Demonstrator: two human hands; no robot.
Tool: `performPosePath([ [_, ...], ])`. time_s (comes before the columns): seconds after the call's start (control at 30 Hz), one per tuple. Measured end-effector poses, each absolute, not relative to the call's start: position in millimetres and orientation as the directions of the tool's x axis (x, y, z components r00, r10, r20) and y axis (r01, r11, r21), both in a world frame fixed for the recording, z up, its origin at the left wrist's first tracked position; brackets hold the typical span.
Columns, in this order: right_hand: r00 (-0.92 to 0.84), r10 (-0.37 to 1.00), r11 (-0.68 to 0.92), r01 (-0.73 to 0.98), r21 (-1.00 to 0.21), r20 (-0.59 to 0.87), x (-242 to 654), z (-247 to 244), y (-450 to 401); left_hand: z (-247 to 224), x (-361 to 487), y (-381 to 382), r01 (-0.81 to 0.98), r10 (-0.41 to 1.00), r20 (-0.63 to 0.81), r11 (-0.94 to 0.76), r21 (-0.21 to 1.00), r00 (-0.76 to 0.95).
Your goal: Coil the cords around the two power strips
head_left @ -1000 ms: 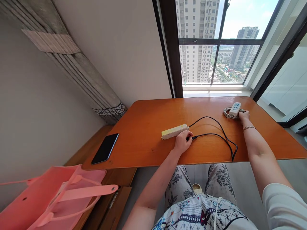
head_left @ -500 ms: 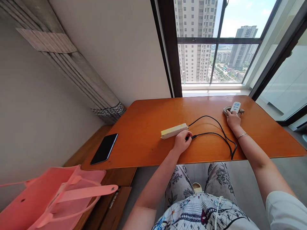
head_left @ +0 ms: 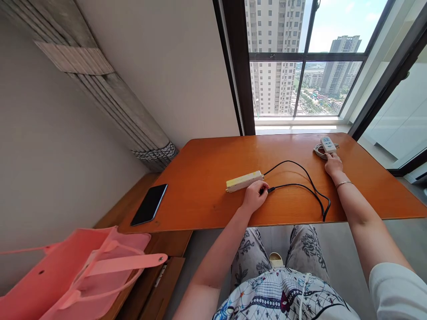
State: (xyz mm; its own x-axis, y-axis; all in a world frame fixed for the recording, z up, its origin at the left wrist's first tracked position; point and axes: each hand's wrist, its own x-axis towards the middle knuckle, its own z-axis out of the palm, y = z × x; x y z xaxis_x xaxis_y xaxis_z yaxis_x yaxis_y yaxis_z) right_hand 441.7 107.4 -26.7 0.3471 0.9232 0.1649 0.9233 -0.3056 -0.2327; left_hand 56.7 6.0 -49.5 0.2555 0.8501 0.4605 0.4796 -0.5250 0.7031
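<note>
My left hand (head_left: 255, 195) is closed around the plug end of a black cable (head_left: 290, 184) near the table's front edge. Just behind it lies a white and yellow power strip (head_left: 244, 181), from whose right end a black cord (head_left: 287, 161) loops across the tabletop and back. My right hand (head_left: 333, 164) reaches to the far right and grips the near end of a small white socket block (head_left: 328, 145). The block's sockets face up, and its pale coiled cord (head_left: 319, 151) lies around it. My right fingertips are partly hidden.
The orange-brown wooden table (head_left: 200, 178) ends at the window (head_left: 300, 89). A black phone (head_left: 149, 204) lies at its left edge. Lower left, a pink bag (head_left: 83, 271) rests on a wooden surface (head_left: 176, 242). A curtain (head_left: 126, 111) hangs at the left wall.
My right hand has shifted slightly right and towards me on the white socket block, whose tilt has changed. The left hand keeps its hold on the plug. The view has moved slightly.
</note>
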Motion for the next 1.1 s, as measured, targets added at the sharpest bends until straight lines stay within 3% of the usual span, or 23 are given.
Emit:
performPosePath([
  [0.2, 0.374, 0.918, -0.319, 0.895, -0.313, 0.134, 435.9, -21.6, 102.6, -51.2, 56.7, 7.2, 0.488, 0.825, 0.506, -0.559, 0.670, 0.251],
  [0.43, 0.077, 0.993, -0.018, 0.853, -0.521, 0.092, 378.2, -33.4, 82.5, -56.4, 60.1, 6.8, 0.495, 0.791, 0.586, -0.586, 0.642, 0.176],
  [0.57, -0.037, 0.993, 0.109, 0.646, -0.756, 0.112, 345.7, -26.4, 69.4, -56.6, 63.2, 4.7, 0.516, 0.762, 0.625, -0.610, 0.602, 0.171],
  [0.67, -0.012, 0.968, 0.228, 0.475, -0.850, 0.252, 329.6, -3.1, 55.1, -50.1, 61.4, 5.2, 0.564, 0.720, 0.681, -0.622, 0.544, 0.137],
  [0.83, -0.126, 0.848, 0.506, 0.480, -0.717, 0.514, 311.2, 47.8, 16.7, -24.7, 53.1, 13.0, 0.586, 0.728, 0.665, -0.615, 0.528, 0.164],
  [0.97, -0.113, 0.726, 0.639, 0.475, -0.605, 0.679, 298.8, 75.3, -13.5, 5.9, 52.0, 17.0, 0.552, 0.819, 0.491, -0.567, 0.611, 0.297],
  [1.1, -0.052, 0.613, 0.709, 0.475, -0.521, 0.788, 294.3, 90.1, -27.4, 40.4, 53.8, 10.1, 0.505, 0.808, 0.305, -0.562, 0.655, 0.504],
])
